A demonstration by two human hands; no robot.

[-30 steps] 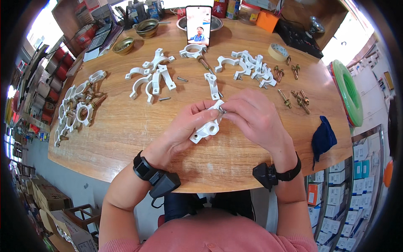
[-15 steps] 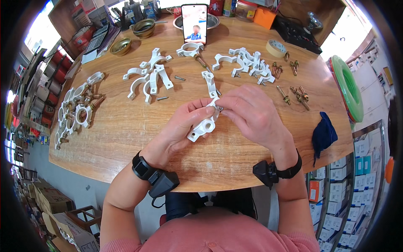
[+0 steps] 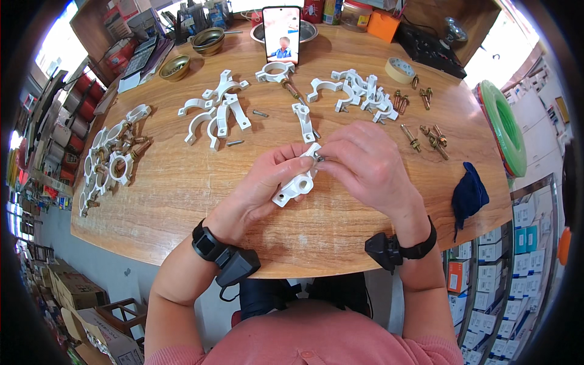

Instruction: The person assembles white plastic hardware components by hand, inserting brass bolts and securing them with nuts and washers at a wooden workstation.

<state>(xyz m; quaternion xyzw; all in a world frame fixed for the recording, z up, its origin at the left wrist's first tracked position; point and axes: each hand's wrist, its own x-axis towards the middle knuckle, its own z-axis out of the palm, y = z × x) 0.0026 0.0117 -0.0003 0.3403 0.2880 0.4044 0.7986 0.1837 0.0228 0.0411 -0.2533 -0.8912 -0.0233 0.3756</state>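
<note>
A white plastic pipe clamp half (image 3: 298, 184) is gripped between the thumb and fingers of my left hand (image 3: 261, 181), tilted above the table. At its upper end, my right hand (image 3: 368, 167) pinches a small metal screw (image 3: 319, 158), whose tip is hidden by fingers. Just beyond my hands lies another white clamp half (image 3: 303, 118), with a screw (image 3: 316, 134) beside it. Loose clamp halves (image 3: 220, 115) lie to the left with two screws near them. More halves (image 3: 362, 91), some with screws in them, are heaped at the right.
Assembled clamps with bolts (image 3: 118, 165) line the left side; one ring clamp (image 3: 275, 72) stands before a propped phone (image 3: 282, 36). Expansion bolts (image 3: 435, 141), a tape roll (image 3: 399, 70) and a dark blue cloth (image 3: 469, 193) lie right. Brass bowls (image 3: 175, 67) stand at back left.
The held clamp half has turned slightly in my left hand, and its upper end tips a little to the right. My right fingers stay at the screw with a small shift.
</note>
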